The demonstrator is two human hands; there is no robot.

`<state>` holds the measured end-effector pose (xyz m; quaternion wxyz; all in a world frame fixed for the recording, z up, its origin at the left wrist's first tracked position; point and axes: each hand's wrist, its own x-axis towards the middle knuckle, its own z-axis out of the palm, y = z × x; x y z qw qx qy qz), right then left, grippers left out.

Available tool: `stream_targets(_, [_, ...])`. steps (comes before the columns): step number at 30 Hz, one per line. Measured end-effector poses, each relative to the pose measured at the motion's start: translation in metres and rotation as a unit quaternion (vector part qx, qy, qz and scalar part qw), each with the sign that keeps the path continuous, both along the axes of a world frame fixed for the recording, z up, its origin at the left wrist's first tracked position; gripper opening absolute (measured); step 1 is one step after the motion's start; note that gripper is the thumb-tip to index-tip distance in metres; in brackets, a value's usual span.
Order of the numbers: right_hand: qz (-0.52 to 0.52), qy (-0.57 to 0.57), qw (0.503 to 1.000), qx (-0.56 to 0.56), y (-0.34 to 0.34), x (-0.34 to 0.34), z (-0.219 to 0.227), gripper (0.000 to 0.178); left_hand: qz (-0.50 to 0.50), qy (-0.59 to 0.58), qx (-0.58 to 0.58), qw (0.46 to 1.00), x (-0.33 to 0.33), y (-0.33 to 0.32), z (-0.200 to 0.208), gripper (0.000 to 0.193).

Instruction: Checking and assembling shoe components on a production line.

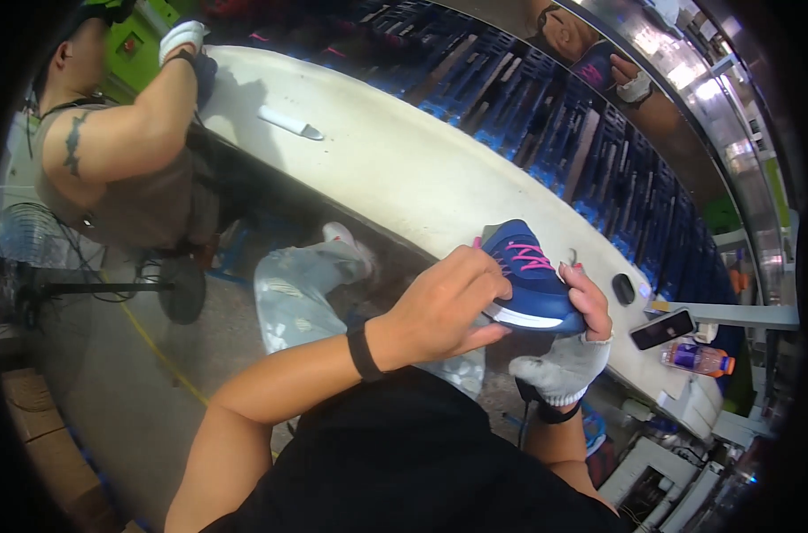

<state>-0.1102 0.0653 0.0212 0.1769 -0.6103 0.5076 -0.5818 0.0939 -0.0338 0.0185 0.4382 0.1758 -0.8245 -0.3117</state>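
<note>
A navy blue sneaker (537, 289) with pink laces and a white midsole is held up above the near edge of the white bench, its toe toward me. My right hand (571, 360), in a whitish glove that leaves the fingertips bare, grips the shoe by its right side and toe. Bare and with a dark band at the wrist, my left hand (448, 302) has its curled fingers against the shoe's left side, the thumb near the sole. Whether anything small is between those fingers is hidden.
A long white bench (395, 169) curves past me, with a white tube-like tool (290, 123) farther along. Beyond runs a rack of dark blue slats (546, 124). A phone (661, 329), a bottle (697, 359) and a black oval object (623, 289) lie right. A co-worker (124, 160) sits left.
</note>
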Motion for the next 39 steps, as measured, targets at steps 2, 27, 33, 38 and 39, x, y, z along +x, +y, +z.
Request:
stream_targets(2, [-0.007, 0.114, 0.993, -0.022, -0.006, -0.017, 0.002, 0.098, 0.006, 0.028, -0.017, 0.999, -0.01, 0.003, -0.023, 0.053])
stream_targets(27, [-0.047, -0.065, 0.994, -0.073, -0.02, -0.015, -0.015, 0.018, 0.101, -0.215, -0.1, 0.966, 0.056, -0.029, -0.071, 0.064])
stream_targets(33, [-0.026, -0.183, 0.98, 0.077, -0.063, -0.026, -0.061, 0.071, -0.004, -0.063, -0.297, 0.953, 0.092, -0.082, 0.021, 0.069])
stream_targets(38, [0.197, -0.151, 0.964, 0.091, -0.093, 0.004, -0.039, 0.109, -0.024, -0.187, -0.037, 0.981, 0.058, -0.087, 0.029, 0.068])
stream_targets(39, [0.18, -0.126, 0.972, 0.088, -0.101, 0.007, -0.029, 0.119, -0.021, -0.185, -0.037, 0.982, 0.053, -0.087, 0.032, 0.068])
